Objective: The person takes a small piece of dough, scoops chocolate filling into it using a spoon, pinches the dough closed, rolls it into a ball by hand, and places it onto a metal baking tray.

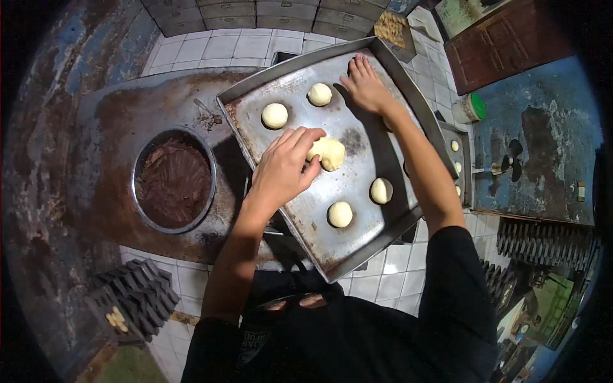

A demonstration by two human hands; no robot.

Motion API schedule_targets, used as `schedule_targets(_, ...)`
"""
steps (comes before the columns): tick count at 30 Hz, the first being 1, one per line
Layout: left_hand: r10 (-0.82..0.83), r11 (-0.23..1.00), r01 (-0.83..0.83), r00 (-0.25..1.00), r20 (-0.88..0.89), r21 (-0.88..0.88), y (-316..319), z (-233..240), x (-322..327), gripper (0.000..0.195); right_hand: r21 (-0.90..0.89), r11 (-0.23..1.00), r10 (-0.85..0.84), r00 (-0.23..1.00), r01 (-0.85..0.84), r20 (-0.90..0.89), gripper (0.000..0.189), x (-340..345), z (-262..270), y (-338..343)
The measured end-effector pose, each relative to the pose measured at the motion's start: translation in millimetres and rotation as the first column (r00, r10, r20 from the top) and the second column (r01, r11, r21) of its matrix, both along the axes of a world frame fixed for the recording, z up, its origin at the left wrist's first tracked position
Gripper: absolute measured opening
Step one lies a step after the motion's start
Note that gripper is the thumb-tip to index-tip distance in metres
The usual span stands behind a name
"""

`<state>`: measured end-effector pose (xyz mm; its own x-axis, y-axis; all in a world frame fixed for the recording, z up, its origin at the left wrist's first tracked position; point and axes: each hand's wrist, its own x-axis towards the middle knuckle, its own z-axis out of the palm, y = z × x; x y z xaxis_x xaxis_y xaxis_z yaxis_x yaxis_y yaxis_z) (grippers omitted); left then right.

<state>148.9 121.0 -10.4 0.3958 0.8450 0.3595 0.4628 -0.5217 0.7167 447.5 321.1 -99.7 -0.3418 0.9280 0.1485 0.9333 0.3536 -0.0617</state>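
A shallow metal baking tray (354, 191) lies at an angle before me, with several pale dough balls (275, 116) spaced across it. My left hand (285, 167) curls its thumb and fingers around a misshapen lump of dough (333, 154) near the tray's middle. This lump looks like two rounded portions pressed together. At the tray's far right corner, my right hand (368, 87) lies palm down, fingers extended; what is under the palm is hidden. My right forearm partly covers dough along the right side. Two more dough balls (340, 214) sit at the near end.
Left of the tray, a round metal bowl (210, 191) of dark brown filling (177, 182) rests on a worn metal table (115, 143), with a spoon (203, 106) behind it. A second tray (462, 143) with dough stands at right, near a green-lidded tub (469, 107). Stacked metal molds (139, 294) sit lower left.
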Motion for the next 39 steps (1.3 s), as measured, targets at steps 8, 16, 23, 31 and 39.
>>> schedule_targets(8, -0.060, 0.998, 0.059, 0.998, -0.036, -0.010, -13, -24, -16, 0.017, -0.268, 0.871, 0.251, 0.842, -0.411, -0.478, 0.043, -57, 110, -132)
schedule_targets(16, -0.024, 1.000, 0.023, 0.996, -0.081, -0.010, -11, -12, -9, 0.013, -0.194, 0.957, 0.189, 0.972, -0.214, -0.139, 0.030, -90, 103, -203)
schedule_targets(23, 0.122, 0.978, -0.163, 0.953, -0.276, -0.132, -19, -1, -35, 0.022, -0.730, 0.361, -0.358, 0.637, -0.580, -0.683, 0.032, -99, 176, -244)
schedule_targets(31, 0.274, 0.824, 0.212, 0.664, 0.696, -0.526, -101, 60, -124, 0.053, -0.289, 0.956, -0.290, 0.335, 0.056, -0.897, 0.026, -282, 162, -345)
schedule_targets(39, 0.425, 0.893, -0.110, 0.521, 0.740, -0.436, -120, 55, -266, 0.056, -0.270, 0.961, -0.269, 0.035, -0.052, -0.963, 0.021, -464, 166, -360)
